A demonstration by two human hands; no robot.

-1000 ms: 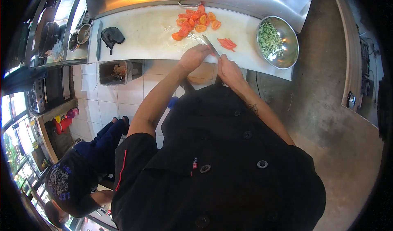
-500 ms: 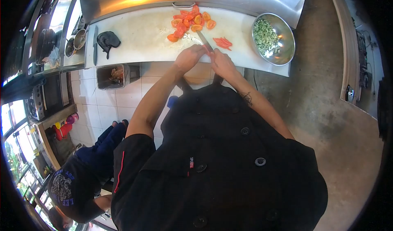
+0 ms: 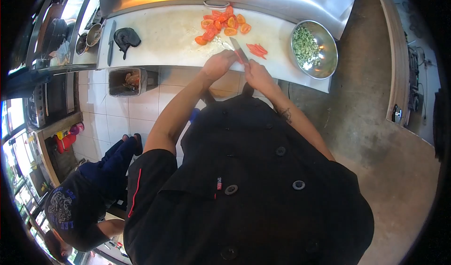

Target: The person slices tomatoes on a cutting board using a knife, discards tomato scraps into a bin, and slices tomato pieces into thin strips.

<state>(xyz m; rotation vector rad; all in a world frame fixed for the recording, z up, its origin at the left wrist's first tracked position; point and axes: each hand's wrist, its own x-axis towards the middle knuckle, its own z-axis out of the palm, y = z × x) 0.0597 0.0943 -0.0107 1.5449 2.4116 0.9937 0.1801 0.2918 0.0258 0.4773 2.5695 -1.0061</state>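
My right hand [image 3: 258,76] is closed around the handle of a knife [image 3: 238,49], whose blade points away from me over the white cutting board [image 3: 164,37]. Against the blade's left side, my left hand [image 3: 219,64] has its fingers closed on a small red tomato piece [image 3: 241,56], mostly covered by the fingers. Beyond the knife tip lies a pile of tomato pieces [image 3: 217,23], red and orange. A few thin red strips [image 3: 257,50] rest on the board to the right of the blade.
A steel bowl [image 3: 331,55] of chopped green pieces stands at the board's right end. At the left end lie a black bag-like item [image 3: 126,39] and another knife [image 3: 111,46]. Below is a bin [image 3: 129,95]. Another person [image 3: 80,208] is at the lower left.
The camera view has shifted slightly. Both hands stay together at the board's near edge, with small movements of the knife and fingers. The tomato pile and strips lie as before.
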